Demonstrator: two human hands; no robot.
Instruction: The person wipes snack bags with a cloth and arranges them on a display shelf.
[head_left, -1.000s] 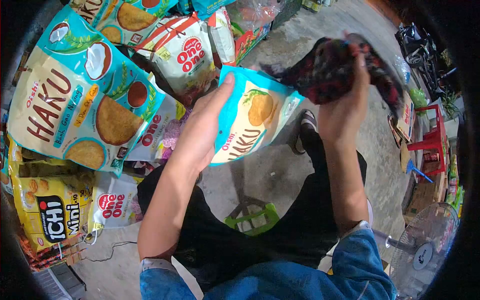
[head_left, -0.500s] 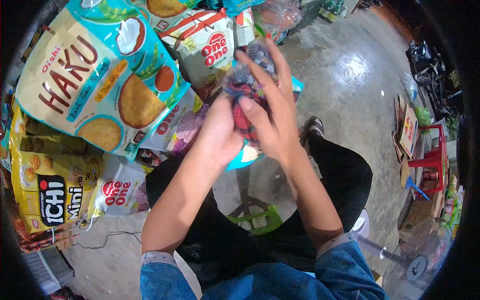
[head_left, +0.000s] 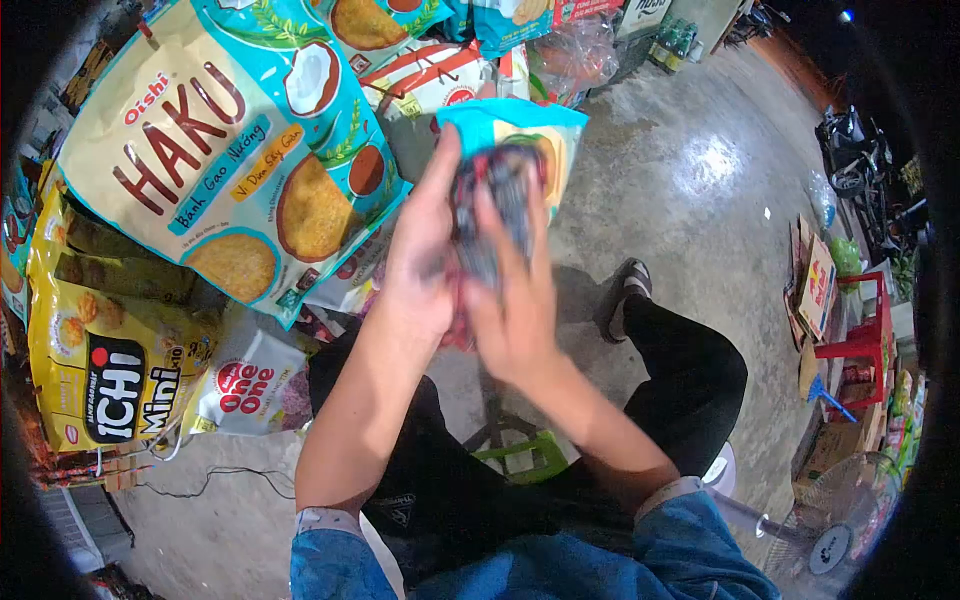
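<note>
Left hand (head_left: pixel 420 265) grips the teal snack bag (head_left: pixel 520 135) at twelve o'clock; right hand (head_left: pixel 515 300), fingers closed, presses a dark cloth (head_left: pixel 490 200) on it, blurred, probably rubbing.

Glossy concrete floor (head_left: pixel 690 190), red plastic stool (head_left: pixel 858 340), fan (head_left: pixel 840 525)

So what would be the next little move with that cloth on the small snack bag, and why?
Probably a stroke of the dark cloth down the small Haku bag. The right hand presses the cloth flat on the bag's front, the left hand grips the bag's edge, and only the bag's top shows uncovered.
</note>
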